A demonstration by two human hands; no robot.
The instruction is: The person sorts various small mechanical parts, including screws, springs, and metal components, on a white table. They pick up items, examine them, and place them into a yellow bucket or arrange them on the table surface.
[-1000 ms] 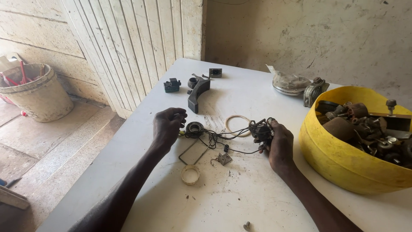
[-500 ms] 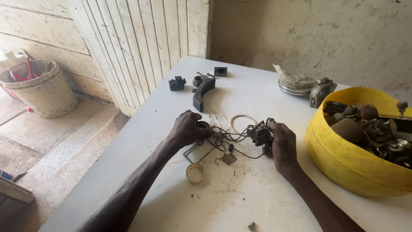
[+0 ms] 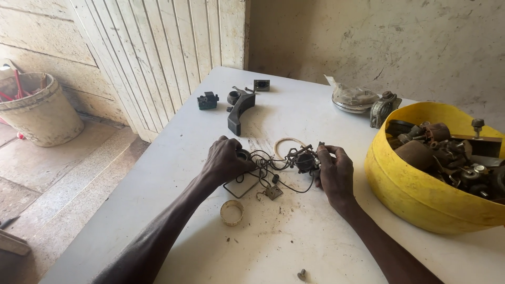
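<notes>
On the white table (image 3: 294, 242), my left hand (image 3: 223, 160) covers and grips a small round black part (image 3: 243, 154) at one end of a tangle of thin black wires (image 3: 271, 163). My right hand (image 3: 334, 171) pinches a dark switch-like part (image 3: 305, 159) at the other end of the same wires. A small square metal piece (image 3: 273, 192) and a black wire loop (image 3: 242, 185) hang off the tangle between the hands. A whitish rubber ring (image 3: 286, 143) lies just behind the wires.
A yellow tub (image 3: 415, 197) of rusty metal parts stands at the right. A pale ring cap (image 3: 232, 212) lies near my left forearm, a screw (image 3: 302, 274) at the front. Black plastic parts (image 3: 239, 108), a metal lid (image 3: 351, 99) and a bucket (image 3: 39, 113) on the floor are farther off.
My left hand has moved right from the table onto the round black part and closed on it. The right hand has stayed on the switch-like part.
</notes>
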